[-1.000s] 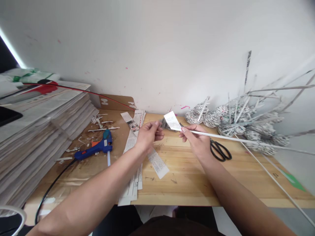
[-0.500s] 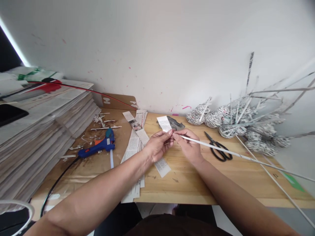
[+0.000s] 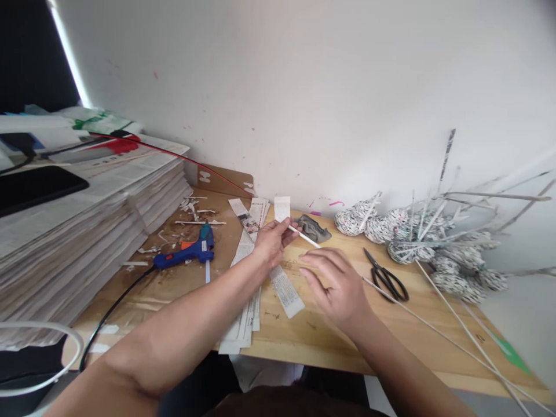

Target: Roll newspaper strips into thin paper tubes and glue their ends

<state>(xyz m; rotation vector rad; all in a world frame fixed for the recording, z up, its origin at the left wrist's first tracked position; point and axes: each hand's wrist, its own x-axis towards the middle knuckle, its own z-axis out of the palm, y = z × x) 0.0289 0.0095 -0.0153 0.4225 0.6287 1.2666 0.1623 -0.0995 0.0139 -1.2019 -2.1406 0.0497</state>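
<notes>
My left hand (image 3: 270, 243) pinches the end of a thin white rolled paper tube (image 3: 308, 239) together with a printed paper strip (image 3: 282, 207) that stands up beyond the fingertips. From there the tube slants right, passing behind my right hand (image 3: 341, 286) and on past the table's right edge. That right hand has its fingers apart and curved, and nothing shows between them. Under my left wrist a flat printed strip (image 3: 287, 294) lies on the wooden table, with a pile of paper strips (image 3: 244, 301) beside it. Right of my right hand lie black-handled scissors (image 3: 388, 281).
A blue glue gun (image 3: 185, 253) rests on brown cardboard among paper scraps. Tall stacked newspapers (image 3: 108, 223) stand at the left with a phone (image 3: 43, 186) on top. Woven paper balls (image 3: 358, 216) and sticks line the back right. Behind my left hand sits a crumpled grey cloth (image 3: 313, 229).
My right hand has let go of the paper tube, moved down toward me and opened. My left hand keeps the tube and strip. The view has shifted slightly left.
</notes>
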